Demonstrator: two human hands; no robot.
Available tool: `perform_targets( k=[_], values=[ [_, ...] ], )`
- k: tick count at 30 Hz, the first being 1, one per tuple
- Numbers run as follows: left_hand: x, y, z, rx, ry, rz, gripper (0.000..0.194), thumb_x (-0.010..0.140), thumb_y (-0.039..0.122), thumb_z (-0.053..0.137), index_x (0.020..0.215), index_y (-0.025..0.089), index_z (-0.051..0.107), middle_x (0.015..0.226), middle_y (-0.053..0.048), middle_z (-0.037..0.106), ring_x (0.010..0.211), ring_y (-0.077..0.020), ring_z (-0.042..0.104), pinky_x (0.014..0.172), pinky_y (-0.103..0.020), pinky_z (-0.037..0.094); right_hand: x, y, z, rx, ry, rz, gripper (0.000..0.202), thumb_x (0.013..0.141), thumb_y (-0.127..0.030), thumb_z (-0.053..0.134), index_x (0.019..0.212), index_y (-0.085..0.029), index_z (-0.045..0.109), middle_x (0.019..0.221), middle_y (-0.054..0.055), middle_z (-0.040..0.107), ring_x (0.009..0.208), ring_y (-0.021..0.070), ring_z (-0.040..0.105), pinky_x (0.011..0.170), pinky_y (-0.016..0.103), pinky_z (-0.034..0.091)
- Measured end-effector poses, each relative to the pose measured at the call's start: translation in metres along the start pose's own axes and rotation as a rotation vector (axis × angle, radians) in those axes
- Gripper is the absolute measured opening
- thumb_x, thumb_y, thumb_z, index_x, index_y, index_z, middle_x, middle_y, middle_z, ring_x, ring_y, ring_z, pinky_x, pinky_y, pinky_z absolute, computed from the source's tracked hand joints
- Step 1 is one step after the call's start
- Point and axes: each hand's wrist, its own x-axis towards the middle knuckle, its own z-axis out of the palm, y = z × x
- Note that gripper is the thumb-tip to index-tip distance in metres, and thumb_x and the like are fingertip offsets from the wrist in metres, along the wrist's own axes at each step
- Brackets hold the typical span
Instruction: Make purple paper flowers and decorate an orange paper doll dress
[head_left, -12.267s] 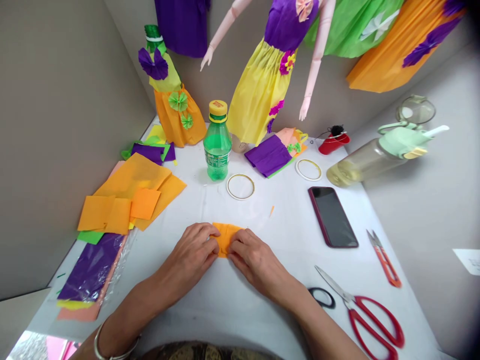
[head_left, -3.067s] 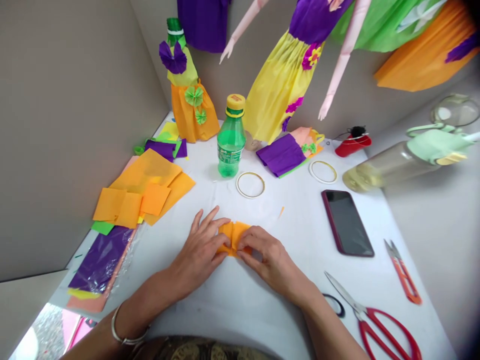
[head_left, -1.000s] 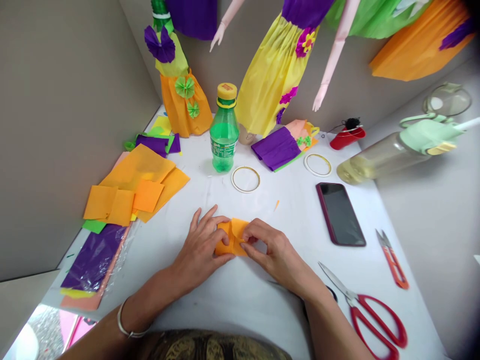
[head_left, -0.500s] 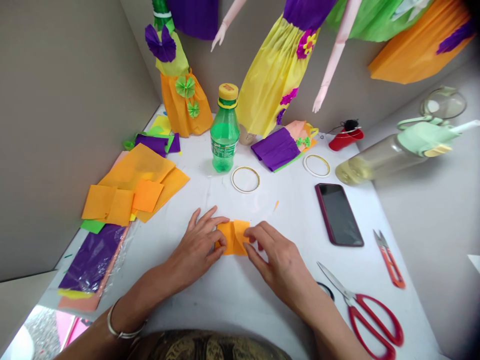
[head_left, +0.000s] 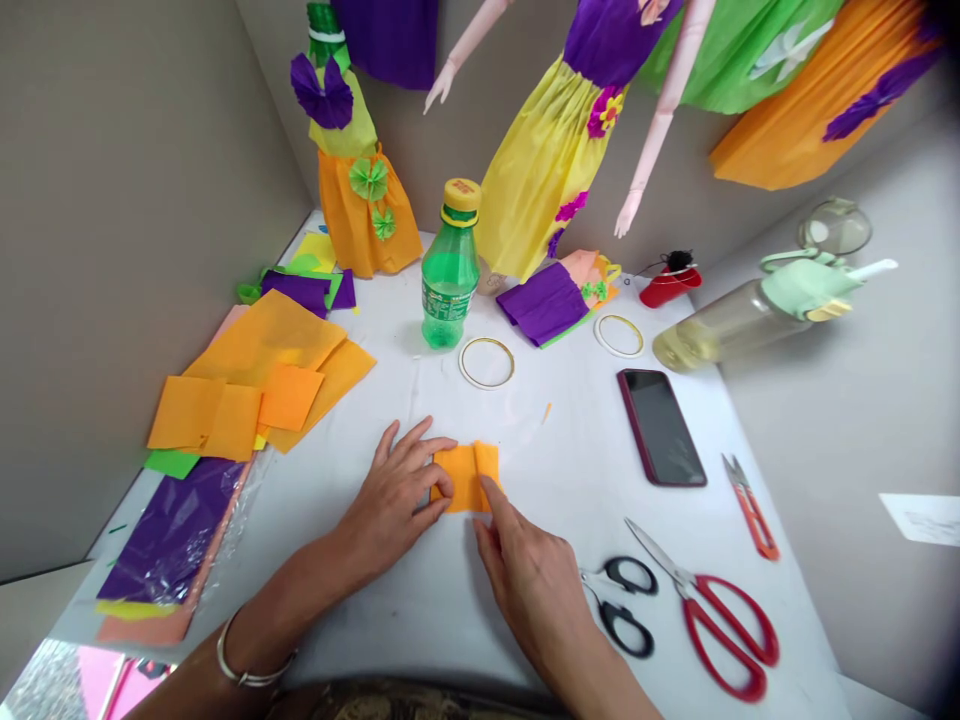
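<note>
A small piece of orange paper (head_left: 459, 468) lies on the white table, with a narrow strip folded over along its right side. My left hand (head_left: 405, 478) steadies its left edge, thumb and index finger closed on it while the other fingers spread out. On the folded strip rests the outstretched index finger of my right hand (head_left: 529, 560). The right thumb is apart from that finger, near the paper's lower edge, and the remaining right fingers are mostly hidden. Black-handled scissors (head_left: 626, 605) lie just right of my right hand, beside large red-handled scissors (head_left: 724, 620).
Orange sheets (head_left: 270, 335) and a plastic-wrapped purple pack (head_left: 176, 530) lie at left. Behind the paper are a tape roll (head_left: 487, 362) and a green bottle (head_left: 450, 270). At right are a phone (head_left: 661, 427), thread snips (head_left: 750, 505) and a tilted clear bottle (head_left: 739, 315).
My right hand has let go of the paper's raised right edge. That flap now lies folded leftward under my right index finger. The view has shifted, showing more of the black-handled scissors.
</note>
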Motion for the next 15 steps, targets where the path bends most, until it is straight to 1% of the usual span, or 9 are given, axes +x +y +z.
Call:
perform_targets(
  k=[2,4,5,7,10,12,15],
  values=[
    [0.0,0.0,0.0,-0.006,0.007,-0.003,0.009,0.089,0.015,0.057,0.085,0.023,0.06,0.137,-0.004,0.056,0.145,-0.0279,0.028,0.118,-0.06,0.012,-0.001,-0.002,0.001,0.009,0.03,-0.021,0.027,0.096,-0.017,0.044,0.12,-0.015,0.055,0.083,0.003,0.072,0.059,0.018,0.068,0.048,0.028,0.037],
    [0.0,0.001,0.0,-0.013,0.009,-0.007,0.009,0.088,0.014,0.057,0.085,0.022,0.06,0.137,-0.003,0.057,0.145,-0.0282,0.028,0.118,-0.06,0.012,-0.001,-0.006,0.002,0.005,0.018,-0.023,0.018,0.096,-0.016,0.044,0.104,-0.02,0.06,0.078,0.0,0.068,0.059,0.0165,0.067,0.048,0.027,0.036],
    [0.0,0.001,0.0,-0.015,0.009,-0.008,0.009,0.088,0.014,0.057,0.084,0.022,0.06,0.137,-0.003,0.057,0.145,-0.0282,0.028,0.118,-0.06,0.012,0.0,-0.007,0.004,-0.014,0.012,-0.012,0.016,0.096,-0.016,0.045,0.099,-0.02,0.06,0.078,0.0,0.066,0.059,0.0162,0.066,0.047,0.027,0.035],
    [0.0,0.001,0.0,-0.016,0.007,-0.013,0.009,0.088,0.014,0.056,0.085,0.022,0.06,0.137,-0.003,0.057,0.145,-0.0278,0.028,0.118,-0.059,0.012,0.001,-0.008,0.007,-0.075,0.014,0.016,0.016,0.095,-0.015,0.047,0.102,-0.02,0.061,0.079,0.0,0.065,0.06,0.0164,0.066,0.047,0.028,0.033],
    [0.0,0.0,0.0,-0.015,0.004,-0.012,0.009,0.089,0.015,0.056,0.086,0.023,0.06,0.138,-0.004,0.056,0.145,-0.027,0.027,0.118,-0.059,0.011,0.003,-0.007,0.01,-0.134,0.026,0.054,0.025,0.095,-0.015,0.048,0.118,-0.017,0.057,0.082,0.002,0.067,0.061,0.0175,0.066,0.048,0.028,0.032],
    [0.0,0.0,0.0,-0.016,0.003,-0.009,0.009,0.09,0.015,0.055,0.086,0.023,0.06,0.138,-0.004,0.056,0.145,-0.0268,0.027,0.118,-0.059,0.011,0.004,-0.006,0.01,-0.087,0.004,0.089,0.028,0.095,-0.017,0.048,0.122,-0.018,0.055,0.086,0.002,0.068,0.061,0.0174,0.066,0.049,0.028,0.033],
    [-0.001,-0.001,0.001,-0.021,0.008,-0.006,0.01,0.089,0.015,0.055,0.085,0.023,0.059,0.138,-0.004,0.056,0.145,-0.0269,0.027,0.118,-0.059,0.012,0.009,-0.006,0.008,0.084,-0.039,0.173,0.025,0.094,-0.02,0.051,0.118,-0.021,0.058,0.089,0.001,0.069,0.064,0.017,0.066,0.053,0.026,0.037]
  ],
)
